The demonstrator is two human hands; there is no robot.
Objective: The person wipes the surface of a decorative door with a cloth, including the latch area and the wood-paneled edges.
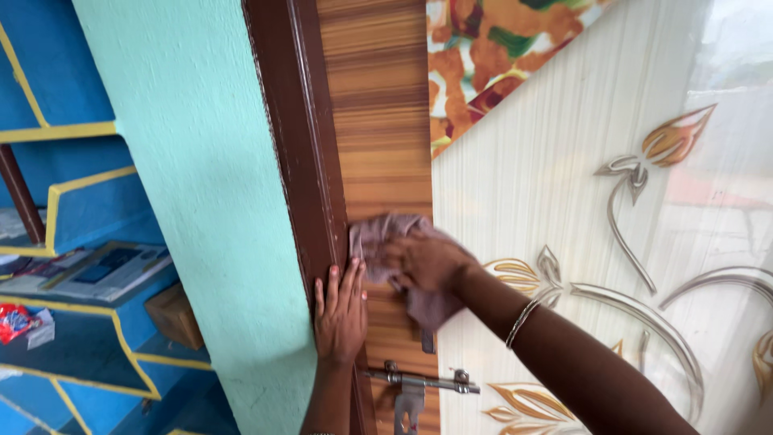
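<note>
Right hand (423, 262) grip closed on pinkish cloth (386, 234), pressed to wood-grain door strip (378, 121). Left hand (340, 310) open, flat, holding nothing, braced on brown frame (294, 121). Judgement: keep cloth flat, even pressure, strokes along grain, clear of latch (419, 380).

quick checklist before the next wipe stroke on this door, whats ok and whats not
1. Cloth under the right hand, pressed on the wood-grain strip: ok.
2. Left hand flat at the brown door frame, bracing: ok.
3. Left fingers apart from the cloth: not ok, they sit right beside it.
4. Metal latch bolt below both hands, out of the cloth's way: ok for now, but a downward stroke may snag.
5. Bangle on the right wrist off the glossy cream panel: cannot tell.
6. Dust left on the strip: cannot tell.
</note>
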